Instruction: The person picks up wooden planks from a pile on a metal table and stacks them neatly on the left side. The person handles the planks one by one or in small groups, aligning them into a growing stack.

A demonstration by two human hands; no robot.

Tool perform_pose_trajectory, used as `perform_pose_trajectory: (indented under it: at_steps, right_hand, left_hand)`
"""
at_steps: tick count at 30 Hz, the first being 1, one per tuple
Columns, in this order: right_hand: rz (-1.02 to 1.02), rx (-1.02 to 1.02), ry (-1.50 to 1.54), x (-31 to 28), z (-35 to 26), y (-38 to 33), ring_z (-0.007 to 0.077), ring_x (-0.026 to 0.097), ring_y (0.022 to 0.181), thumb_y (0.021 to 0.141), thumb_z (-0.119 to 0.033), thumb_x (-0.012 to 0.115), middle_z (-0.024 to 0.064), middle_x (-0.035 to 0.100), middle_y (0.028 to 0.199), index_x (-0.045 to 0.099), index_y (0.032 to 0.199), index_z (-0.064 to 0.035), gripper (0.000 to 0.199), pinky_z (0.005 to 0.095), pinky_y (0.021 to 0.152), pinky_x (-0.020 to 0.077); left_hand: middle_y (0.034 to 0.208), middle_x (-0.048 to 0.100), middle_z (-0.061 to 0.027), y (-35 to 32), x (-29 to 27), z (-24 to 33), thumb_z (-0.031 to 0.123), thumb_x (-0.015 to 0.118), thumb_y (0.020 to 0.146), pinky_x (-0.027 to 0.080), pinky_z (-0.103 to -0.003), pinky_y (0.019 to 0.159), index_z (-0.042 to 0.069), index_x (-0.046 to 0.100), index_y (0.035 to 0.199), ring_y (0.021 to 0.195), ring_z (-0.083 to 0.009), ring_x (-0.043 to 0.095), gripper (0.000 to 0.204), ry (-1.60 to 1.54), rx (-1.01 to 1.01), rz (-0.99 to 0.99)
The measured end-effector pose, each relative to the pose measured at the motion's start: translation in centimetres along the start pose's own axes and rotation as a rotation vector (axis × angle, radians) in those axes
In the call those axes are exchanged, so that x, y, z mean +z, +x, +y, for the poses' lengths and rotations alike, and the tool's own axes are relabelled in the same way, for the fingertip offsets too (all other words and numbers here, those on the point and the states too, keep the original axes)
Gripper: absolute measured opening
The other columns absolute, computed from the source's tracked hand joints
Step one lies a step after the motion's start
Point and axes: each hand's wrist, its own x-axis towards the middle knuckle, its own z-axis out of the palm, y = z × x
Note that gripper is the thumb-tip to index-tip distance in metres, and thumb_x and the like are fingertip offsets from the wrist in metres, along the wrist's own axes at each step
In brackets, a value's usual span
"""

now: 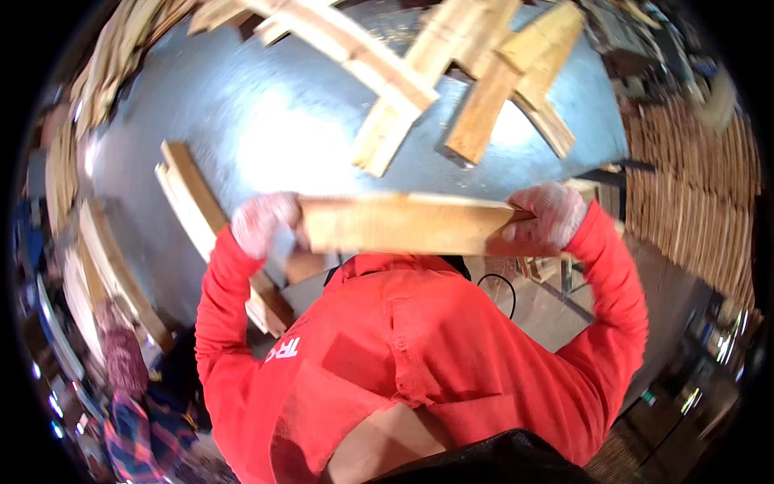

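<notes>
A short, pale wooden board [403, 226] is held level in front of my chest, just off the near edge of the metal table. My left hand [264, 219], in a whitish-pink knit glove, is closed round its left end. Its right end is gripped by my right hand [550, 214] in a matching glove. The fingers behind the board are partly hidden. Closest to my left hand, a pair of boards [197, 194] lies slanting along the table's left side.
Several loose boards [476, 113] lie crossed at the far side of the shiny metal table [201, 105]. Tall stacks of thin wood [685, 185] stand at the right. More boards [121, 266] lie at the left, near another person [133, 395] in a knit hat and plaid top.
</notes>
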Motion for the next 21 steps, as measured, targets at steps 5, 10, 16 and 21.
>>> perform_pose_trajectory:
  at_steps: [5,10,16,21]
  right_hand:
    - [1.344,0.231,0.684,15.8,20.9,-4.7,0.023,0.062,0.079,0.092,-0.041,0.056,0.0133,0.067,0.087,0.062,0.106,-0.0028,0.042,0.034,0.075,0.0491]
    - [1.27,1.028,0.793,22.2,40.1,-3.6,0.0372,0.062,0.096,0.093,-0.051,0.045,0.0242,0.065,0.103,0.065,0.103,-0.0005,0.055,0.0422,0.082,0.0478]
    - [0.906,1.346,0.961,25.5,59.7,4.8,0.0457,0.055,0.113,0.091,-0.046,0.038,0.0303,0.058,0.117,0.062,0.115,0.0023,0.059,0.051,0.096,0.0418]
    - [0.765,1.033,0.871,20.6,69.3,15.3,0.0445,0.052,0.117,0.09,-0.039,0.041,0.0283,0.055,0.125,0.056,0.124,-0.0008,0.053,0.0486,0.097,0.0422]
  left_hand:
    - [0.142,0.042,-0.0138,20.5,-7.5,-12.2,0.049,0.05,0.093,0.046,-0.053,0.094,0.014,0.034,0.145,0.13,-0.03,0.043,0.064,-0.479,-0.629,0.719]
    - [0.138,0.048,-0.007,30.9,-15.4,-20.2,0.052,0.053,0.091,0.038,-0.047,0.105,0.01,0.045,0.137,0.119,-0.0287,0.047,0.063,-0.63,-0.502,0.595]
    - [0.125,0.057,-0.0077,36.7,-4.7,-17.9,0.04,0.066,0.086,0.042,-0.042,0.1,0.006,0.055,0.128,0.113,-0.0252,0.053,0.055,-0.365,-0.61,0.675]
    - [0.122,0.058,-0.0022,34.1,-4.6,-12.2,0.043,0.057,0.091,0.044,-0.044,0.095,0.016,0.06,0.124,0.109,-0.0234,0.052,0.043,-0.122,-0.628,0.961]
